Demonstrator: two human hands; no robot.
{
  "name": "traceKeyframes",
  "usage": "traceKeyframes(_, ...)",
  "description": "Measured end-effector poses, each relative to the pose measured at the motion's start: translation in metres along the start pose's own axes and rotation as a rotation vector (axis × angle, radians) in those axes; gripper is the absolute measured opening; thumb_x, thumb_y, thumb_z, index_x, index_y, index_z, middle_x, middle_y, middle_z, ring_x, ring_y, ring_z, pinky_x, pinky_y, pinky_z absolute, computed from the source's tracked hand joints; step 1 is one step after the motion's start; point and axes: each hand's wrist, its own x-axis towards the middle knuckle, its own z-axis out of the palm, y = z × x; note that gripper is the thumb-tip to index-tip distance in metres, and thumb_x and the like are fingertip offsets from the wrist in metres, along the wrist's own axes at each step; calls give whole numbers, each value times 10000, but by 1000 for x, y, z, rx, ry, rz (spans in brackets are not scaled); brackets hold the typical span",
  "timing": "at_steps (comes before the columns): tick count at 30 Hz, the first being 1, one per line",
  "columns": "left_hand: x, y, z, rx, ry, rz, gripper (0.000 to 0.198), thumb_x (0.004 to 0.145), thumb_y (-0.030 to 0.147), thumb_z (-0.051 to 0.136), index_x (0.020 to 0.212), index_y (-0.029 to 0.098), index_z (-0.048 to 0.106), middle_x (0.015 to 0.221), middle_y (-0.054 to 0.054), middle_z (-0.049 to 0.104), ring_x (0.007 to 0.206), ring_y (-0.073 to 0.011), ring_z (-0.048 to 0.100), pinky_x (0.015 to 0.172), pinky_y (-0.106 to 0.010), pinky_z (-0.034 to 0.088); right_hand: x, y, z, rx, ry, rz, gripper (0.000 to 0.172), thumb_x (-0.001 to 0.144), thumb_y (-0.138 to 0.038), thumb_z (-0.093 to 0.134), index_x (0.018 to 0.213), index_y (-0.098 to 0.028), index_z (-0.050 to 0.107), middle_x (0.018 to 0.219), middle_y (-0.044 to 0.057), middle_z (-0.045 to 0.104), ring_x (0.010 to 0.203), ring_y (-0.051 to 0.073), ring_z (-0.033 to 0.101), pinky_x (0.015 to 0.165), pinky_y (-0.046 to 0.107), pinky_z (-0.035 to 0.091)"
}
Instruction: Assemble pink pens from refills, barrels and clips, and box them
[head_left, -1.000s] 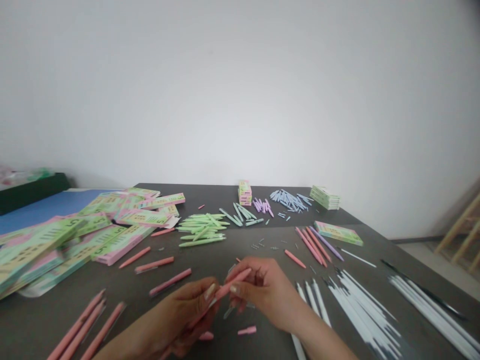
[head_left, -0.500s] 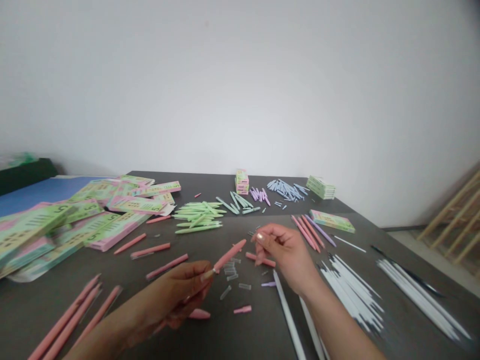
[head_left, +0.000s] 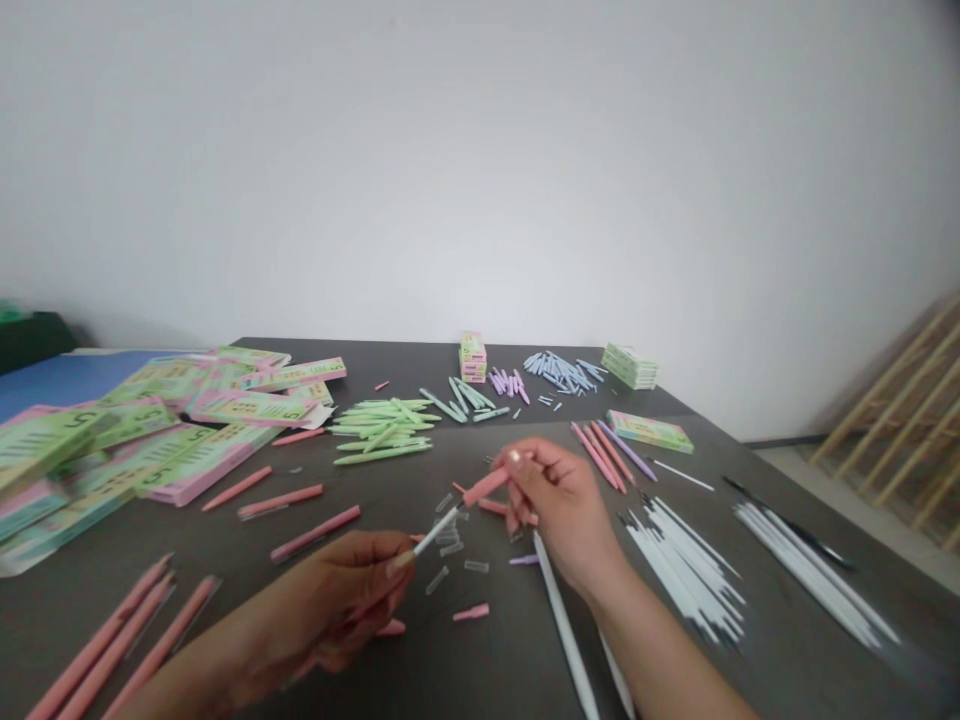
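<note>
My left hand (head_left: 345, 600) is closed, pinching the near end of a thin white refill (head_left: 436, 528) between thumb and fingers. My right hand (head_left: 559, 500) is closed on a short pink pen barrel piece (head_left: 486, 487) that sits over the far end of the refill. Both hands hover just above the dark table (head_left: 480, 660). Small clear caps (head_left: 450, 548) and a short pink piece (head_left: 471, 612) lie on the table under the hands. A long white refill (head_left: 559, 620) lies beside my right wrist.
Pink pens (head_left: 127, 645) lie at the near left, with green and pink boxes (head_left: 150, 440) stacked behind them. Green pens (head_left: 386, 430) lie mid-table, purple and blue parts (head_left: 555, 372) further back. White refills (head_left: 690, 565) spread on the right, beside wooden rails (head_left: 900, 420).
My right hand let go, reached away, then came back and took the pink barrel's far end. The barrel has slid along, baring the white refill near my left hand.
</note>
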Motion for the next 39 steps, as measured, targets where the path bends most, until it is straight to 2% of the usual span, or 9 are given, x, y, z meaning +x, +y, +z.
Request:
traceKeyframes(5,-2,3,0,-9,18,9,304,780,436,589,605,193,540,452,88,384,379,-60,282,792,-394,463,5,0,-8,171,167,-6,288,819,-471,572,757,-192,536,452,-83,468,340,57,369,358,168,392)
traceKeyframes(9,-2,1,-2,-72,35,11,292,744,458,630,626,195,582,467,74,409,401,-68,315,796,-399,472,6,-1,-9,166,120,45,339,816,-497,541,678,-199,458,547,-51,527,394,71,427,412,194,420)
traceKeyframes(11,-3,0,-5,-110,48,19,298,707,480,660,635,197,602,485,65,425,417,-72,320,782,-404,485,6,-2,-14,-40,-10,86,342,839,-489,497,668,-193,485,522,-61,492,381,67,394,447,211,416)
traceKeyframes(14,-3,-2,-12,-151,54,56,334,651,520,694,635,197,611,508,60,431,440,-75,324,765,-440,500,4,-6,-24,-633,-192,115,260,830,-379,529,682,-176,598,492,-56,479,427,82,410,484,212,356)
traceKeyframes(17,-1,-6,-17,-144,30,126,393,644,576,671,603,192,601,488,62,429,419,-67,304,738,-436,514,3,-9,-33,-1209,-211,149,92,745,-247,614,743,-195,690,626,4,625,586,137,544,522,230,318)
traceKeyframes(19,0,-8,-19,-130,20,161,410,667,587,644,586,189,591,465,64,420,396,-58,275,676,-371,521,3,-11,-37,-1365,-197,181,111,733,-221,617,781,-208,716,705,37,677,665,173,594,549,248,324)
traceKeyframes(25,2,-11,-23,-89,34,214,369,716,552,620,654,188,623,479,52,449,385,-46,286,423,-166,358,8,1,-41,-1482,-268,182,205,704,-111,590,785,-226,739,839,71,715,813,218,641,652,271,377)
traceKeyframes(30,2,-10,-19,-93,35,134,388,669,574,652,643,189,612,469,63,427,399,-54,293,561,-251,474,10,22,-36,-1534,-361,195,200,636,-75,617,743,-196,734,843,99,708,792,234,656,615,267,393)
traceKeyframes(39,2,-3,-5,-143,98,58,414,622,586,680,599,194,547,423,82,401,376,-51,249,619,-326,507,12,33,-31,-1472,-293,160,162,750,-114,539,681,-105,685,739,167,690,697,254,649,564,286,381)
